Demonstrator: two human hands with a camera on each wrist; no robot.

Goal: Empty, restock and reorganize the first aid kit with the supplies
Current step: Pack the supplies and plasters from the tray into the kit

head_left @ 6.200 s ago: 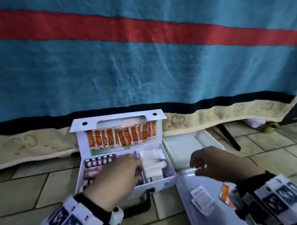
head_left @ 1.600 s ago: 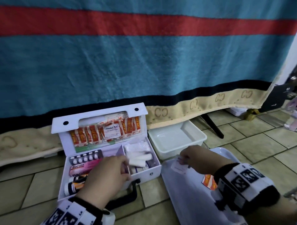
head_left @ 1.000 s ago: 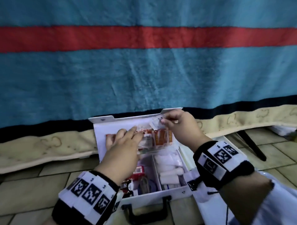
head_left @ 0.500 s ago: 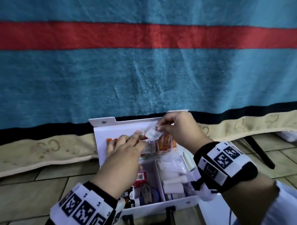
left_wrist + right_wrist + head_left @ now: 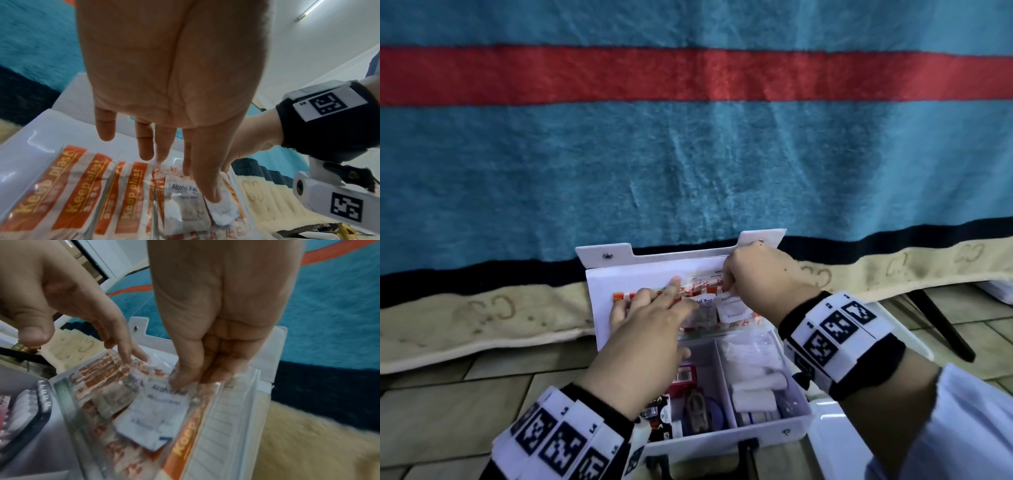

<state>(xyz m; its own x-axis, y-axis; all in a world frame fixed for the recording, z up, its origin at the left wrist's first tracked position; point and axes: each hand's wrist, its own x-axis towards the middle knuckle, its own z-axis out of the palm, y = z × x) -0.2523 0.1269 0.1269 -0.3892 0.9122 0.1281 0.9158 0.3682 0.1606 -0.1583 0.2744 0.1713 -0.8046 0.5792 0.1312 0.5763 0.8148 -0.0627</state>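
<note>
Slipping an alcohol pad [image 5: 158,412] into the clear pocket on the lid [image 5: 654,270] of the first aid kit [image 5: 763,426] — that looks like the step in hand. The right hand [image 5: 756,277] has its fingertips [image 5: 185,378] bunched on the pad's top edge, pinching or pushing it down, and the pad sits right under that pinch, mostly behind the plastic already. Just to the thumb side of it sits a second alcohol pad [image 5: 183,199], and beyond that the row of orange plaster strips [image 5: 82,191].

The left hand [image 5: 650,329] lies flat with fingers straight, holding nothing; I'd guess it's bracing the lid and keeping the pocket's mouth spread so the pad goes in without buckling.

Hard to tell — whether the right fingers actually grip the pad or only press it, since the wrist view is blurred there. The left palm hides much of the left compartment; only a red box [image 5: 685,371] and some dark packets peek out. Gauze rolls [image 5: 753,399] fill the right compartment, below the pinch. A white tray [image 5: 835,448] is cut off by the right forearm.
</note>
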